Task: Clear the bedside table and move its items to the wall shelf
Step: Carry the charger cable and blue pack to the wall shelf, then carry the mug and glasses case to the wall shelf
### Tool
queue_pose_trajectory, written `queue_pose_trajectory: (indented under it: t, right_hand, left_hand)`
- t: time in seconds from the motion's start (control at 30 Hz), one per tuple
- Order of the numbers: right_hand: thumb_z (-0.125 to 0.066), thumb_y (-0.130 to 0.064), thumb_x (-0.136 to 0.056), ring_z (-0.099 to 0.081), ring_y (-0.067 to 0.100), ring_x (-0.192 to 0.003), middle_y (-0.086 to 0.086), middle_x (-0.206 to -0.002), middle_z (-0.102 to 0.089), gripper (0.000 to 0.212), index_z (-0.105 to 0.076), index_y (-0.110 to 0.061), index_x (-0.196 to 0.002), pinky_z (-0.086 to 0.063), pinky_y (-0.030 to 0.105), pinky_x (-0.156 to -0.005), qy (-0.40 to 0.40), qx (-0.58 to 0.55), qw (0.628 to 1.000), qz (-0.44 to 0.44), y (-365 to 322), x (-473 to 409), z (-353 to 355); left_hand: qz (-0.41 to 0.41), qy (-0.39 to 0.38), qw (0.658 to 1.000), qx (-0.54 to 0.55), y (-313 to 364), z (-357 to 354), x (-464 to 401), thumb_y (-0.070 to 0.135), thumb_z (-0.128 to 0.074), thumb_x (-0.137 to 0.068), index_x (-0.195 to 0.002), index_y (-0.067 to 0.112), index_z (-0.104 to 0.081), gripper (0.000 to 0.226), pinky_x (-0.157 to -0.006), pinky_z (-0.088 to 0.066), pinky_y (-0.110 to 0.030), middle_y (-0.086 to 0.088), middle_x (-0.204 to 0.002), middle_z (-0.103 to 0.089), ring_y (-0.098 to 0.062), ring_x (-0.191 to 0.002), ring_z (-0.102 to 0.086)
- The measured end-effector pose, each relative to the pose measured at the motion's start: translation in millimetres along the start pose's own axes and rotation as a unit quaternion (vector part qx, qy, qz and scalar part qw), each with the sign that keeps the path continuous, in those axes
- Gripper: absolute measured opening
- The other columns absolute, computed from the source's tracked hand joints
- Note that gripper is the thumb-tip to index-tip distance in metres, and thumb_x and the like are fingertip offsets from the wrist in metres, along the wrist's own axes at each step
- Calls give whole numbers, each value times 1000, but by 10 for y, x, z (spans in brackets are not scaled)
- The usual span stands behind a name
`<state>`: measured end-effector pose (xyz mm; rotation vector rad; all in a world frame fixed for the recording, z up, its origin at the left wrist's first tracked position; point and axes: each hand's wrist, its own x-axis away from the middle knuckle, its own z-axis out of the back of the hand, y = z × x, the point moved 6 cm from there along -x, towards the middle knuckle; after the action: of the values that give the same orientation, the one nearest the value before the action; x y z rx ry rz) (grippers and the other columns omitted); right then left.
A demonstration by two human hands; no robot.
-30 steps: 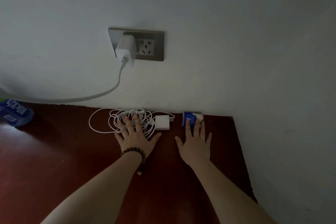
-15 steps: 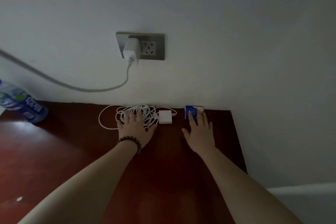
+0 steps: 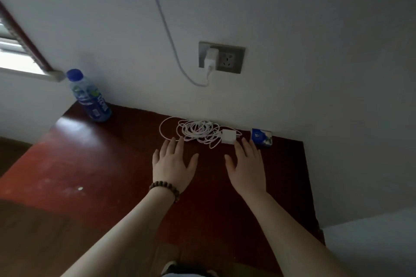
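Observation:
On the dark red bedside table [image 3: 108, 164], against the wall, lie a coiled white cable [image 3: 198, 131] with a white charger block [image 3: 228, 136] and, to its right, a small blue and white packet [image 3: 261, 137]. A blue-capped water bottle [image 3: 90, 96] stands at the table's back left. My left hand [image 3: 172, 164], with a bead bracelet on the wrist, hovers open just in front of the cable. My right hand [image 3: 246, 165] is open too, its fingertips close to the charger block and the packet. Neither hand holds anything.
A grey wall socket [image 3: 229, 58] above the table holds a plugged-in white adapter [image 3: 211, 57], whose cable runs up the wall. A window edge [image 3: 20, 58] shows at the far left. White bedding [image 3: 371, 243] lies to the table's right.
Both hands have drawn back from the cable and the packet they were touching. The view has tilted and pulled away, bringing the whole bottle and the window into sight.

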<state>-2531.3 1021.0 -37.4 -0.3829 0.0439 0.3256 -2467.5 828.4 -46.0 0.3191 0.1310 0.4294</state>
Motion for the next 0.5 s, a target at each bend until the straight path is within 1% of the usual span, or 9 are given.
queue_pose_trajectory:
  t: [0.13,0.27,0.37,0.5]
  right_hand:
    - [-34,-45,-96,-14,22,-144,7,-153,-27,55,-31,-18,-144,-13,42,-118,-43,-10,997,64,-484,31,-294]
    - [-40,-39,-95,-14,22,-144,8,-152,-29,53,-33,-17,-143,-15,41,-118,-98,-48,983,147,-1133,137,-628]
    - [-41,-38,-95,-12,20,-144,7,-153,-28,53,-33,-17,-143,-9,37,-119,-142,-73,964,211,-1712,294,-872]
    - [-42,-38,-95,-11,19,-144,7,-153,-27,53,-32,-18,-143,-7,35,-119,-194,-92,930,297,-2514,581,-1186]
  left_hand:
    - [99,18,995,18,-566,114,295,65,-28,-87,-149,26,-24,73,-118,-11,-43,-1,-157,-27,-18,-147,-13]
    - [204,31,978,0,-1266,278,716,62,-33,-89,-150,25,-23,71,-118,-10,-44,-2,-157,-25,-18,-147,-11]
    - [287,42,957,-10,-1811,453,1111,61,-34,-90,-150,24,-23,71,-118,-12,-45,-3,-158,-25,-18,-147,-11]
    - [391,66,918,-1,-2481,692,1668,59,-35,-91,-150,23,-23,70,-118,-12,-45,-3,-157,-25,-18,-147,-11]
